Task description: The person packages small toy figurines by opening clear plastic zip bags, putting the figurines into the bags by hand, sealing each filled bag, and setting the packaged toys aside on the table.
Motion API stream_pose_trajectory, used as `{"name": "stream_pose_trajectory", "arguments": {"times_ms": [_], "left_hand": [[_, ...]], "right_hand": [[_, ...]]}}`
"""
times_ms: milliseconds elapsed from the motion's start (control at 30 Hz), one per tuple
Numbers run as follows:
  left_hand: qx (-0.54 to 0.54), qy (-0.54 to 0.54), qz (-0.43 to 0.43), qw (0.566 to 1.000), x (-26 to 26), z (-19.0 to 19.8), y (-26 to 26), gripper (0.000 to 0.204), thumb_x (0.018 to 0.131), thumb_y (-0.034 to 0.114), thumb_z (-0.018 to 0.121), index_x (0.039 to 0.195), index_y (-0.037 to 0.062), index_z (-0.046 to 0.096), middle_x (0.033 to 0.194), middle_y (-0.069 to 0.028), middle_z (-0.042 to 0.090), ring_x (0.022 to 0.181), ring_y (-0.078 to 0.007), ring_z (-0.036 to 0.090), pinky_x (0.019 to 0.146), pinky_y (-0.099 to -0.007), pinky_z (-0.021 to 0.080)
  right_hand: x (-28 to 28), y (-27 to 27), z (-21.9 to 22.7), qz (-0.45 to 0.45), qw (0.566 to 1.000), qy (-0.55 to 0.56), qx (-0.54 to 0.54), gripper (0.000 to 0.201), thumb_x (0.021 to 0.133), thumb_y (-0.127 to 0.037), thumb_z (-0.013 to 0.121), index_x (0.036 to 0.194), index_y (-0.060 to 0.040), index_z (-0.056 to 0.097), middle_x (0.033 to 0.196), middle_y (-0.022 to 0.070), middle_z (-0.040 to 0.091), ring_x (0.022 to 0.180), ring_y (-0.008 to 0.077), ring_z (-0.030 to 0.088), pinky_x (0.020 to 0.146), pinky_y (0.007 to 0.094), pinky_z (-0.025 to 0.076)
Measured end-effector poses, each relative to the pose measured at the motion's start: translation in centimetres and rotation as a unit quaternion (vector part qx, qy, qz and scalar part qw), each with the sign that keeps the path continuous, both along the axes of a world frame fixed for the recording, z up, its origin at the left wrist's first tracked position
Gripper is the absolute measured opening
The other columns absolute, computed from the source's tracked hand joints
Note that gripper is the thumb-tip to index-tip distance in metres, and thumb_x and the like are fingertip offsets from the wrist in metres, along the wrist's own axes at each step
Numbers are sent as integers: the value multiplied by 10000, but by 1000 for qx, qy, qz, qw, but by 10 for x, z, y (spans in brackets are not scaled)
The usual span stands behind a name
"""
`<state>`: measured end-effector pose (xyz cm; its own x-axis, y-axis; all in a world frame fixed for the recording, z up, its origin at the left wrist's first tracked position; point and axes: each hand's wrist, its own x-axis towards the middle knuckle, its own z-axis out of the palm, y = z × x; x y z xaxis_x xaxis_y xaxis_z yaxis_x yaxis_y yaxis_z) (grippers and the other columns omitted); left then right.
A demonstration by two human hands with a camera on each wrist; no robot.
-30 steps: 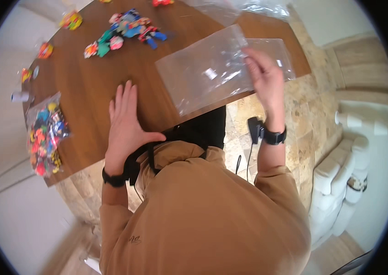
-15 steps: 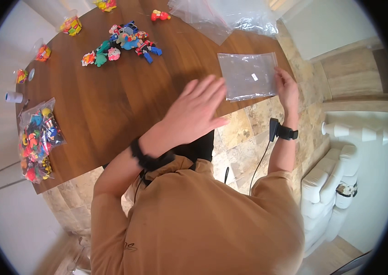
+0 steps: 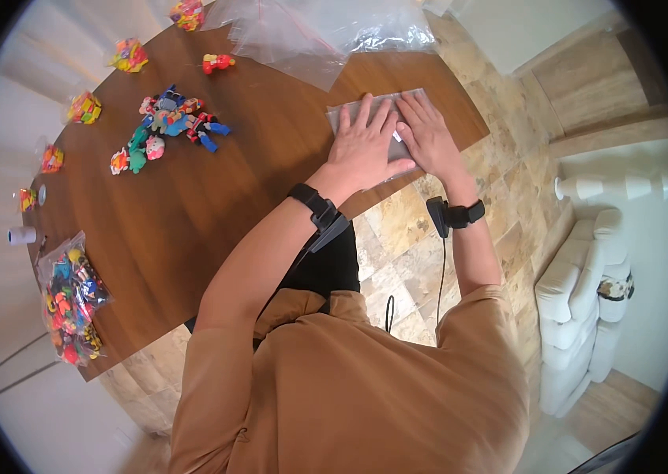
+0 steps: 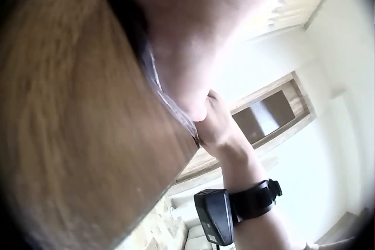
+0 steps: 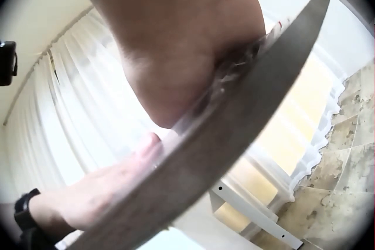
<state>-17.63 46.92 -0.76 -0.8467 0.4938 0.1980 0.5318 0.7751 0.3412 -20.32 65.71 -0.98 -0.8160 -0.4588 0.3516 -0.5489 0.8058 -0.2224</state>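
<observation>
A clear plastic bag [image 3: 400, 151] lies flat along the near right edge of the wooden table, a small white label showing between the hands. My left hand [image 3: 364, 148] rests palm down on its left part with fingers spread. Beside it my right hand [image 3: 430, 141] presses on the right part, fingers straight. In the left wrist view the bag's edge [image 4: 170, 103] shows under the left hand [image 4: 187, 45]. The right wrist view has the right hand [image 5: 181, 45] at the table rim, with crinkled plastic beneath it.
Small toy figures [image 3: 168, 122] lie in a pile mid-table. More clear bags [image 3: 294, 43] spread at the far side. A filled bag of toys [image 3: 72, 296] sits at the left edge, near a white roll [image 3: 22, 235]. Several colourful cups [image 3: 84, 107] line the far left rim.
The right hand lowered the bag flat on the table, then moved from its right edge onto it. My left hand swept right from the bare tabletop onto the bag.
</observation>
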Motion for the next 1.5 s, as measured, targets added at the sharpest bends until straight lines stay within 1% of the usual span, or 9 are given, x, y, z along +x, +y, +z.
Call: {"name": "stream_pose_trajectory", "arguments": {"times_ms": [67,200,367,667,1167,1300,1367,1433,1500], "left_hand": [[-41,9,10,999,1,1,2,967,840,699,556,1482,11,337,1585,-156,247,1479,-382,156,1140,-642,170],[-40,29,13,999,2,-1,-1,1072,774,767,571,1476,-8,336,1570,-179,275,1468,-390,180,1130,-640,172],[-52,22,21,998,5,1,-11,1117,757,784,571,1469,-44,332,1553,-218,284,1459,-385,203,1124,-624,187],[-69,18,42,997,22,3,-48,1136,758,783,572,1459,-76,328,1550,-226,284,1462,-369,211,1129,-619,215],[-93,-8,58,994,32,6,-70,1196,726,827,555,1476,-72,312,1588,-189,238,1485,-362,158,1152,-614,175],[-35,17,46,998,35,16,-75,1181,653,777,662,1410,-90,394,1503,-231,345,1433,-395,236,1123,-616,220],[6,-30,26,999,43,39,-95,1137,572,708,757,1319,-99,470,1400,-260,431,1360,-417,321,1082,-615,270],[17,47,69,996,64,32,-125,1112,592,703,753,1313,-96,472,1386,-273,437,1360,-424,327,1087,-609,278],[28,70,148,986,92,34,-167,1035,638,664,752,1316,-69,480,1395,-253,444,1354,-428,340,1083,-588,287]], "right_hand": [[1,2,-2,-9,999,10,43,516,1019,-380,442,1395,-31,498,1487,154,446,1413,363,342,1147,458,283],[0,1,-5,-24,998,-1,64,560,1011,-434,434,1405,-39,492,1502,150,428,1423,354,329,1151,456,272],[-1,2,-5,-27,995,9,91,716,978,-596,396,1427,-44,469,1518,144,408,1436,351,305,1160,455,257],[-1,0,-4,-44,991,-23,125,785,957,-652,376,1469,-58,419,1561,133,346,1476,324,233,1180,455,214],[1,-5,3,-52,985,-44,156,720,982,-559,408,1494,-54,379,1584,121,311,1495,297,200,1194,438,186],[-1,1,0,-52,985,-39,161,702,973,-550,443,1478,-63,412,1565,124,347,1480,311,234,1189,444,195],[-4,12,-8,-26,991,-31,125,665,963,-479,520,1469,-57,426,1552,142,367,1473,317,261,1184,451,209],[-15,26,-22,-7,989,-12,147,642,972,-440,525,1453,-23,438,1549,172,362,1472,324,261,1192,435,199],[-23,30,-32,9,988,12,154,625,1005,-415,465,1498,-42,371,1570,150,330,1482,315,236,1198,432,187]]}}
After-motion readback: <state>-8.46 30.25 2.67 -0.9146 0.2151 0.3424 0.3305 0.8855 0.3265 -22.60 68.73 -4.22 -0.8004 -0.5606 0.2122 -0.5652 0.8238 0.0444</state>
